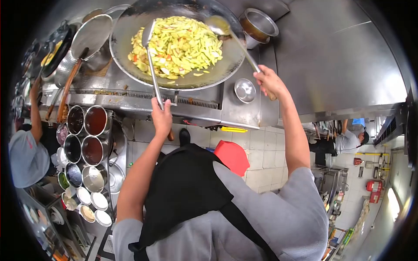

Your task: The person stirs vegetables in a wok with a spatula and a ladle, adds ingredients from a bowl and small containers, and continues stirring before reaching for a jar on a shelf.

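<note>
Count two hands of yours: one left hand (162,118), one right hand (267,81). You hold two implements, one per hand: one spatula (153,71) and one ladle (239,42). Before you is one large wok (233,58); the food pieces (178,45) in it are too numerous to count. On the counter to your right, count one small bowl (245,91); to your left, one round strainer (91,37). The two nearest rack columns carry ten containers (106,121), five per column; two hold red-brown sauce (95,122). Containers farther left overlap, preventing an exact count. Count two co-workers, one on your left (28,156), one on your right (348,142).
</note>
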Motion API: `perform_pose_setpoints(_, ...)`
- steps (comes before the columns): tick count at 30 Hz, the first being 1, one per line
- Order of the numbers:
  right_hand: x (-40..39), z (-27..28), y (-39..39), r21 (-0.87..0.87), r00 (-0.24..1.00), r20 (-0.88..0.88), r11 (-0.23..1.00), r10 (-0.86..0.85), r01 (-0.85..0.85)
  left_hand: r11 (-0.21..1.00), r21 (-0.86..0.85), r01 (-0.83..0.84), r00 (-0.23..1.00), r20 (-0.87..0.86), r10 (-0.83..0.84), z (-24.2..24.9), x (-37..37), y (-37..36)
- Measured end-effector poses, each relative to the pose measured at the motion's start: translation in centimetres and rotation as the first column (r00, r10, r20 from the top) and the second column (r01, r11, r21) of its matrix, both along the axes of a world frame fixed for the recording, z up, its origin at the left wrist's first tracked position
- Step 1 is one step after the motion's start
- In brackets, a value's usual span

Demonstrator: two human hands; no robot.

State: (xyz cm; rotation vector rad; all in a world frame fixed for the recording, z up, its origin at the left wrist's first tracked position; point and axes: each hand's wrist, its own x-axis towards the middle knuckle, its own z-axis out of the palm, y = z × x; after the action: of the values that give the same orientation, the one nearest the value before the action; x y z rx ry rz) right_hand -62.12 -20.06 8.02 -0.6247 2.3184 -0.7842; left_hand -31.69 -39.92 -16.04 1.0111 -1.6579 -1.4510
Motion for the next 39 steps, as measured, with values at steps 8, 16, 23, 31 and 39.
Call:
perform_pose_setpoints(8, 5.3, -10.8, -6.8, -0.143, 0.95, 0.305, 0.989, 0.068, -0.025, 0.998, 0.058, 0.024, 0.999, 0.032, -0.026, 1.7, 0.1, 0.3)
perform_pose_setpoints(16, -5.2, -5.9, -4.5, -0.172, 0.998, 0.011, 0.983, 0.069, -0.066, 0.953, -0.298, 0.051, 0.927, 0.37, 0.066, 8.1, 0.2, 0.0)
perform_pose_setpoints(23, -2.2, -15.6, -13.8, -0.208, 0.986, 0.094, 0.971, 0.138, -0.116, 0.848, -0.182, 0.498, 0.613, 0.765, -0.196, 13.1, 0.3, -2.4)
perform_pose_setpoints(31, -5.8, -6.3, -5.5, -0.219, 0.989, 0.099, 0.972, 0.113, -0.089, 0.629, -0.518, 0.58, 0.797, 0.202, -0.569, 23.3, 0.7, 1.0)
perform_pose_setpoints(39, -2.8, -14.2, -20.6, -0.314, 0.973, 0.178, 0.946, 0.146, -0.085, 0.3, -0.255, 0.919, -0.125, -0.911, -0.392, 37.3, 4.1, 7.3)
